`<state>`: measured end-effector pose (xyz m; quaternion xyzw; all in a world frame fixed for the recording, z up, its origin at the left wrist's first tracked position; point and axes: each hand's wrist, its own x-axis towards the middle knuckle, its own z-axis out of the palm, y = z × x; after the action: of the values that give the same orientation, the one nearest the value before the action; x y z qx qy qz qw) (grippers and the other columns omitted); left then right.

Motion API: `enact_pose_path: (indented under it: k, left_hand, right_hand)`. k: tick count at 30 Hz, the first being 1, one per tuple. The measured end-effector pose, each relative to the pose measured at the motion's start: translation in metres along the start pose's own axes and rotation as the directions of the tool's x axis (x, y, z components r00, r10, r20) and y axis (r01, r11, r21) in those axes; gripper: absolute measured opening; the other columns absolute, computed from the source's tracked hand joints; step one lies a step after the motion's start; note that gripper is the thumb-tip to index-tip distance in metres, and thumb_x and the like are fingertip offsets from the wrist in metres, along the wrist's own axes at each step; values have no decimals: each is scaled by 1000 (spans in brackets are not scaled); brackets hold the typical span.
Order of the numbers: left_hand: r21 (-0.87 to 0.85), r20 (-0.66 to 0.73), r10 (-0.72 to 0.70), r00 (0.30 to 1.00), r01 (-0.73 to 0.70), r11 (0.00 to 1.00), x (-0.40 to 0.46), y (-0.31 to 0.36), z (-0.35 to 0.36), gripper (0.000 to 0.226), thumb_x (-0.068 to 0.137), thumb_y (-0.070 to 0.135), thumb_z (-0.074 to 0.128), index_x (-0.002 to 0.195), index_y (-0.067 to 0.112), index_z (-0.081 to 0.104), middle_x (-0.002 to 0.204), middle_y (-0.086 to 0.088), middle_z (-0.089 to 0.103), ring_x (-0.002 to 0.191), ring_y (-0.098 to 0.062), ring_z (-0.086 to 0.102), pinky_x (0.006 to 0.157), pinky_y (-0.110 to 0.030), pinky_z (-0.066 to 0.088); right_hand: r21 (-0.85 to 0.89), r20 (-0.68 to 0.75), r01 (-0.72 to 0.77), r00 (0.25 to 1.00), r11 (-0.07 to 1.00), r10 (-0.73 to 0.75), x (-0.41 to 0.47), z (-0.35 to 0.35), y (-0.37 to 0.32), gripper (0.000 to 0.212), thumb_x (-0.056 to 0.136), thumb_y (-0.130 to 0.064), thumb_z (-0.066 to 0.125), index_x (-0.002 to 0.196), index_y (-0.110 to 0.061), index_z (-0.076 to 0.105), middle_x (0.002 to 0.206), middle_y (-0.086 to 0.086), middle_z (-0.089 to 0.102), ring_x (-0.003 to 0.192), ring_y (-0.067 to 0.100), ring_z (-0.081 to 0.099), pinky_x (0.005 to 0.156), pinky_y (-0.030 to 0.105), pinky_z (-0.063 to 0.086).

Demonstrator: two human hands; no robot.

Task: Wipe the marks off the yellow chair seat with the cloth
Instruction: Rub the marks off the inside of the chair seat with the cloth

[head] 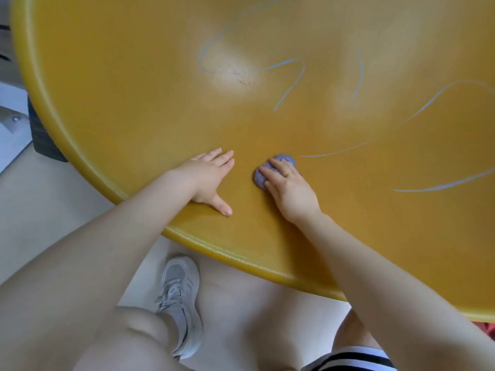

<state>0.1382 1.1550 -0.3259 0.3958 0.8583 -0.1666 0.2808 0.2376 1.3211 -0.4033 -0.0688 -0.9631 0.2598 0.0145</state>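
Mostly yellow chair seat (150, 103) fills the upper and middle frame, curved rim running from upper left down to lower right. Right hand (290, 187) lies centre frame, fingers spread flat over a bunched purple cloth (261, 175), pressing it onto the seat; cloth pokes out at the fingertips and on the left side of the hand. Ring (288, 174) on one finger of that hand. Left hand (210, 178) just left of it, palm down, fingers straight and splayed on the bare seat, thumb pointing toward the rim, holding nothing. Hands near each other, not touching.

Pale blue marks (290, 84) scrawled over the upper middle and right of the seat: a loop by a shiny glare patch, a short squiggle to its right, long strokes at far right. One thin stroke (334, 152) starts just right of the cloth. Nothing lies between cloth and the nearest marks.

Below the rim: pale floor (53, 194), a grey sneaker (182, 298) lower centre, bare knees, striped shorts (351, 361) at bottom right. Dark block (44, 135) under the seat at left edge, cannot tell what it is.
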Motion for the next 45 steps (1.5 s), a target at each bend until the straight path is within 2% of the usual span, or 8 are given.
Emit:
enact_pose_path:
  k: [5, 11, 16, 21, 27, 36, 40, 45]
  left_hand:
    - [-44, -47, -20, 999, 18, 999, -1, 2, 3, 119, 66, 71, 60, 149, 14, -3, 157, 1, -13, 145, -19, -8, 117, -34, 1]
    - [-64, -154, -151, 976, 143, 988, 6, 30, 3, 109, 69, 72, 57, 149, 23, 2, 158, -6, 2, 145, -27, 6, 116, -41, 10]
    - [-17, -132, -32, 991, 30, 999, 24, 41, -8, 107, 71, 69, 57, 149, 24, 0, 158, -4, -11, 145, -25, -4, 117, -40, 3]
    - [-36, -54, -18, 998, 16, 999, 33, 36, -7, 109, 71, 70, 57, 149, 25, -5, 156, -2, -19, 145, -24, -10, 117, -38, 2]
    - [-77, -87, -4, 996, -2, 997, 32, 31, -5, 109, 69, 71, 58, 149, 28, -2, 157, 1, -17, 145, -22, -9, 117, -37, 2]
    - [-122, -54, -39, 998, 32, 992, 33, 40, -12, 113, 68, 66, 64, 149, 28, -4, 157, -3, -14, 145, -27, -7, 117, -39, 4]
    - [-130, -86, 10, 996, -21, 991, 41, 54, -12, 106, 70, 65, 63, 148, 35, -3, 157, -6, -14, 145, -28, -7, 116, -42, 2]
    - [-163, -89, 25, 996, -39, 986, 47, 52, -7, 102, 69, 67, 62, 147, 39, 3, 157, 2, -17, 145, -23, -12, 116, -40, -2]
  right_hand:
    - [-55, -75, -232, 971, 971, 227, 50, -9, 16, 38, 98, -25, 35, 136, -23, 40, 152, 6, 24, 141, 25, 13, 112, 37, 19]
    - [38, -6, -70, 997, 997, 71, -57, -5, -15, 47, 90, -38, 32, 121, -14, 58, 137, 17, 47, 131, 39, 36, 108, 46, 28]
    - [49, 64, -60, 996, 997, 57, -71, -13, -10, 50, 87, -39, 27, 118, -18, 61, 133, 13, 52, 126, 36, 44, 104, 46, 36]
    - [-81, -26, -161, 987, 984, 160, 2, -14, 25, 36, 96, -26, 41, 131, -20, 48, 145, 11, 37, 137, 30, 26, 109, 41, 26]
    - [-154, -3, -238, 971, 959, 241, 75, -46, 57, 38, 98, -26, 35, 136, -26, 39, 153, 2, 21, 142, 22, 9, 111, 40, 17]
    - [-122, 120, -87, 987, 989, 102, -58, -34, 22, 73, 83, -56, 12, 142, -18, 28, 147, 4, 36, 137, 26, 28, 109, 40, 26]
    - [-188, 66, -61, 995, 980, 75, -56, -34, 34, 51, 88, -41, 39, 130, -15, 49, 138, 8, 49, 129, 32, 42, 99, 47, 39]
    - [-258, -12, -179, 983, 950, 182, 22, -46, 70, 46, 95, -33, 43, 138, -18, 36, 150, 4, 30, 140, 25, 20, 110, 43, 26]
